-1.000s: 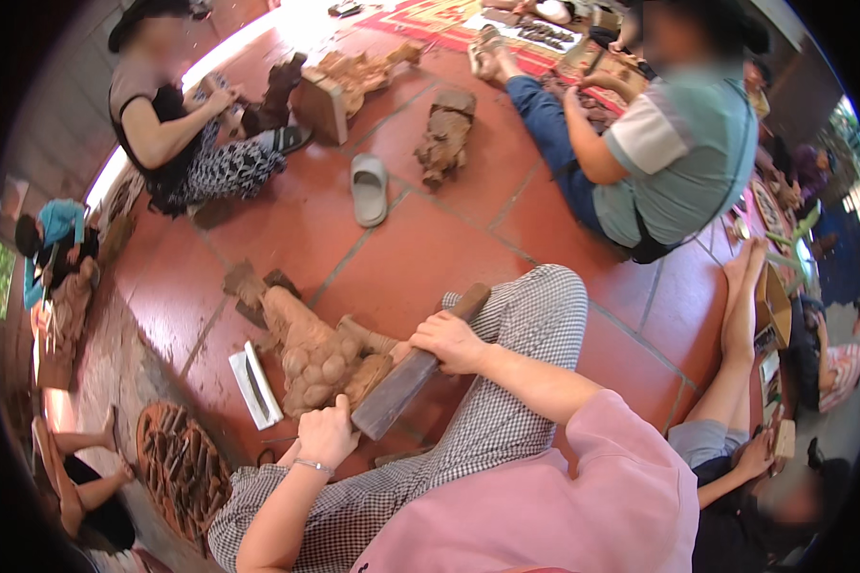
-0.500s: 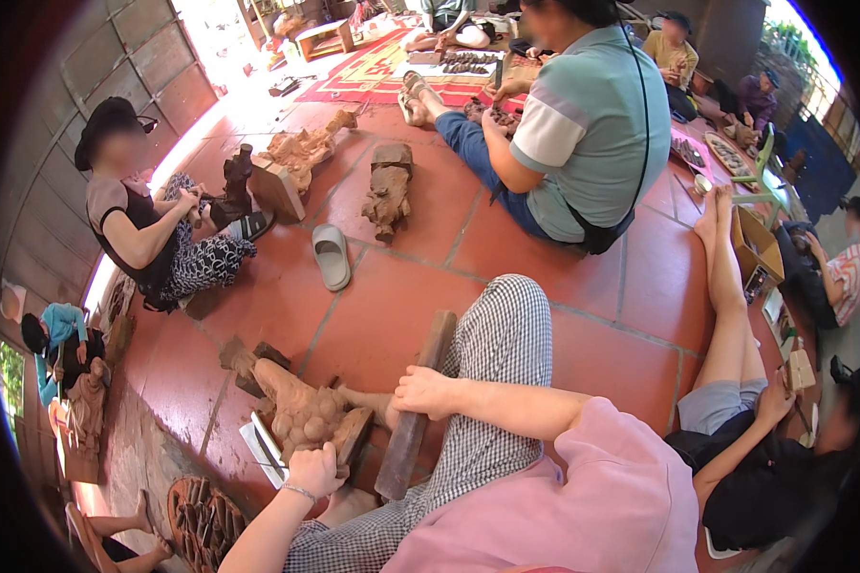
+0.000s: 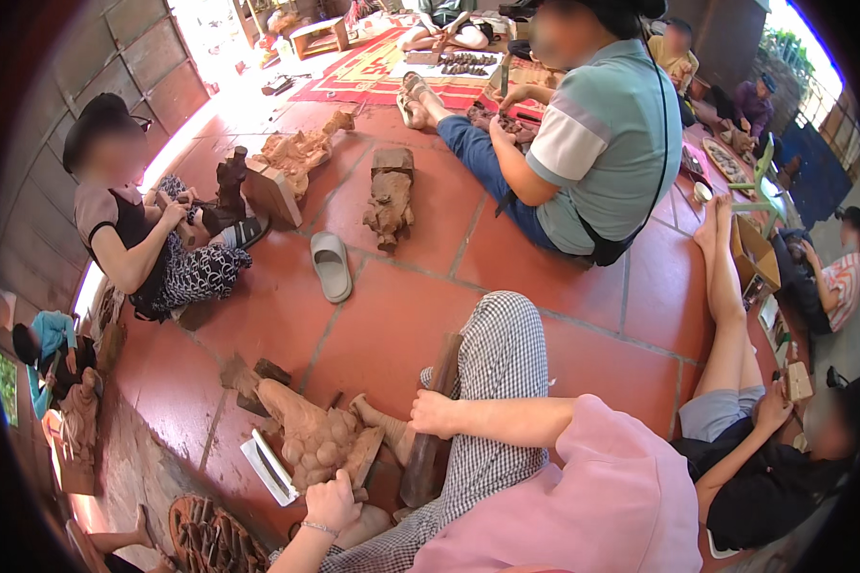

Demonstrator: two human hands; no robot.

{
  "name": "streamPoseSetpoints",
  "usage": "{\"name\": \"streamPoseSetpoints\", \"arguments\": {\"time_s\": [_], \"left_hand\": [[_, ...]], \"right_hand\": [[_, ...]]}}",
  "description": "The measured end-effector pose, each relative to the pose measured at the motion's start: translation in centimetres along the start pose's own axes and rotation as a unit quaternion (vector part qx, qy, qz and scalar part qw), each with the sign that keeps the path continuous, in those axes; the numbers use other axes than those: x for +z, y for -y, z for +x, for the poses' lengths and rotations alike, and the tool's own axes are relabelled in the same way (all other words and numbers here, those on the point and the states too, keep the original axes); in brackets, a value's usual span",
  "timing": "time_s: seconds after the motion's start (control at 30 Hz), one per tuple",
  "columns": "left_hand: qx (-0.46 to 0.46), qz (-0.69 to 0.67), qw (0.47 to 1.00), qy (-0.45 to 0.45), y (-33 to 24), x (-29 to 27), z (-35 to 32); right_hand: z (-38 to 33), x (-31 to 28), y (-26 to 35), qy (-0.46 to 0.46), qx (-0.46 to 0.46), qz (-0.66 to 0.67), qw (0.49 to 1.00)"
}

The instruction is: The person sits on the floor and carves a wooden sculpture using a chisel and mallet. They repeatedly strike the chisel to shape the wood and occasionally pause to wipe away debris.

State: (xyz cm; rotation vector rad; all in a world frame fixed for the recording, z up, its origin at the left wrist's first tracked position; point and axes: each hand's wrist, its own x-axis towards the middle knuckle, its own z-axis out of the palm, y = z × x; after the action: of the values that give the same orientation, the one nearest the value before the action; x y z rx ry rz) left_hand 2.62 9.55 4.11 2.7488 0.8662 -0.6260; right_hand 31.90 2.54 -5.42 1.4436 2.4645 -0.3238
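While gripped: mallet, beside carving.

The left hand rests against the near side of the wooden carving, and whatever its fingers pinch there is too small and too covered to make out. The right hand wraps the wooden mallet at mid-length, hiding that stretch of it; the mallet's lower end sinks behind the checked trouser leg. The carving's far underside is hidden against the floor. The basket of tools is cut off by the lower rim, its contents too crowded to tell apart. The person at the far right fades into the dark bent edge.
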Motion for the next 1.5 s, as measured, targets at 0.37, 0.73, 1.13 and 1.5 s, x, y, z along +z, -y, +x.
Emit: {"name": "streamPoseSetpoints", "arguments": {"time_s": [0.37,0.73,1.13,1.5], "left_hand": [[-0.046,-0.017,0.995,-0.088,-0.1,0.8,0.3],[0.018,-0.072,0.994,-0.086,1.4,-1.6,1.8],[0.081,-0.043,0.995,0.034,1.6,-3.2,3.0],[0.058,-0.003,0.998,0.021,-0.1,-1.8,4.6]], "right_hand": [[-0.8,-2.0,1.2,-0.013,-0.059,0.054,0.997],[-0.9,-2.0,0.3,-0.045,-0.042,0.1,0.993],[2.7,-4.2,-2.9,0.02,0.009,0.376,0.926],[22.7,-8.1,-3.2,-0.121,0.144,0.691,0.698]]}}
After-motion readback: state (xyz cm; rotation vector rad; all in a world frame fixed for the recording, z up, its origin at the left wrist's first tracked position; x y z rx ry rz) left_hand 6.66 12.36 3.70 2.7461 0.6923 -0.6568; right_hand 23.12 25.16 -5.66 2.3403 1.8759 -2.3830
